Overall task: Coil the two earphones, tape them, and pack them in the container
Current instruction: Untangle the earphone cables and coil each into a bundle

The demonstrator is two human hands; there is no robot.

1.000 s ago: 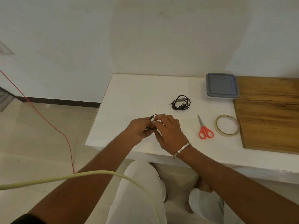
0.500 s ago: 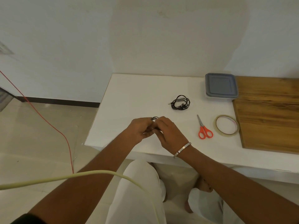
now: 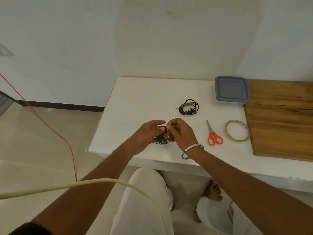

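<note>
**Thin cable, springy loops: pinch the bundle, not a single strand**

Head view, the only one here. Left hand [image 3: 149, 134] and right hand [image 3: 180, 133] meeting over the near edge of the white table [image 3: 135, 99], fingers of both curled in and pinching the same black earphone [image 3: 162, 139]. One loop up between the fingertips, a loose tangle hanging just below them. Not taped yet, by the look of it.

Second earphone [image 3: 188, 107] already coiled, lying beyond the right-hand fingers, well apart from them. Scissors [image 3: 213, 135] and tape roll [image 3: 237, 130] off to the right of the fingers, lidded container [image 3: 231, 89] farther back on that side, beside a wooden board [image 3: 279, 116].

Handling guess: very light, soft, floppy, probably wanting to spring open the second the pinch relaxes. Best grabbed across all the loops at one spot, thumb on top, leaving an open stretch of coil for tape. Going easy near the plug and buds, thin wire kinks.
</note>
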